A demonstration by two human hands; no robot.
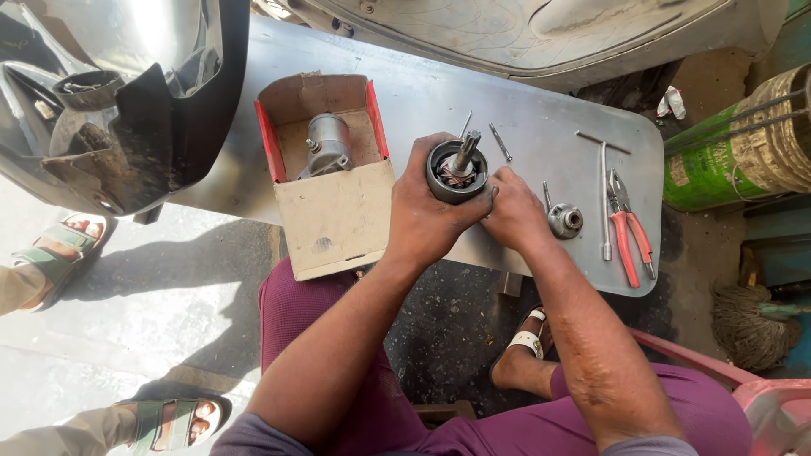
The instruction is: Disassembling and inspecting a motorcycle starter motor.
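My left hand [427, 215] grips a round metal motor housing [457, 171] with a shaft sticking up from its middle, holding it upright over the grey metal sheet [524, 110]. My right hand [511, 211] presses against the housing's lower right side, fingers curled on it. Just right of my right hand lies a small round metal end cap [565, 220]. An open cardboard box [334, 181] with red flaps stands left of my left hand, and a grey starter motor [327, 144] rests inside it.
Red-handled pliers [629, 236] and a T-shaped metal wrench [603, 194] lie at the sheet's right end. Thin metal bolts [500, 142] lie behind the housing. A scooter body [127, 93] looms at left, a green drum [735, 139] at right. Another person's sandalled feet [173, 422] stand at lower left.
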